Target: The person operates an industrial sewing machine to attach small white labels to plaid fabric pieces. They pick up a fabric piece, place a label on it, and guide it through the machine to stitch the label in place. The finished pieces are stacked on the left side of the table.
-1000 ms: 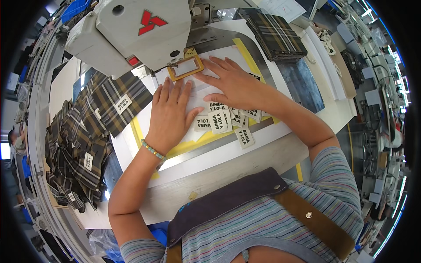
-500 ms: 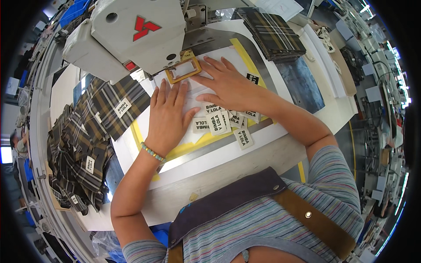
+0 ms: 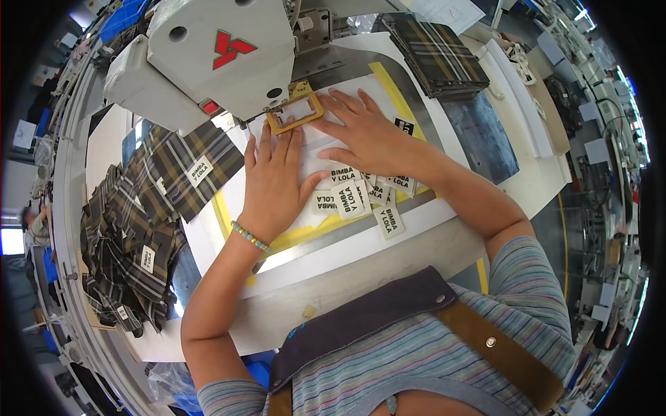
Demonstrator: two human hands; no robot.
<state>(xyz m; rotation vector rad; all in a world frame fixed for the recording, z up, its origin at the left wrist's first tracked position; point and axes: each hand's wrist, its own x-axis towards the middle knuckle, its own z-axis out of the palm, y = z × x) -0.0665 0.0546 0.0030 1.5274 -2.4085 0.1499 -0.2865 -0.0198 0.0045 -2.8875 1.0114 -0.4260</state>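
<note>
My left hand (image 3: 274,182) lies flat, fingers stretched toward the yellow rectangular clamp frame (image 3: 321,106) under the white sewing machine head (image 3: 198,76). On the frame's right side, my right hand (image 3: 368,139) rests with fingers spread, its fingertips beside the frame. Both palms press on a white sheet (image 3: 313,147) edged with yellow tape (image 3: 390,87); whether a thin piece lies beneath the fingers I cannot tell. Several white printed labels (image 3: 351,200) are heaped below my right hand, and a small black label (image 3: 404,126) sits beside its wrist.
Plaid fabric pieces (image 3: 201,149) with white labels spread to the left, bunched into a pile (image 3: 125,249) nearer the table's edge. A neat stack of plaid pieces (image 3: 440,59) stands at the far right. Beyond it are a white box edge (image 3: 517,104) and a paper (image 3: 451,12).
The whole view has shifted slightly. Against the sheet and the clamp frame, both hands stay practically where they were.
</note>
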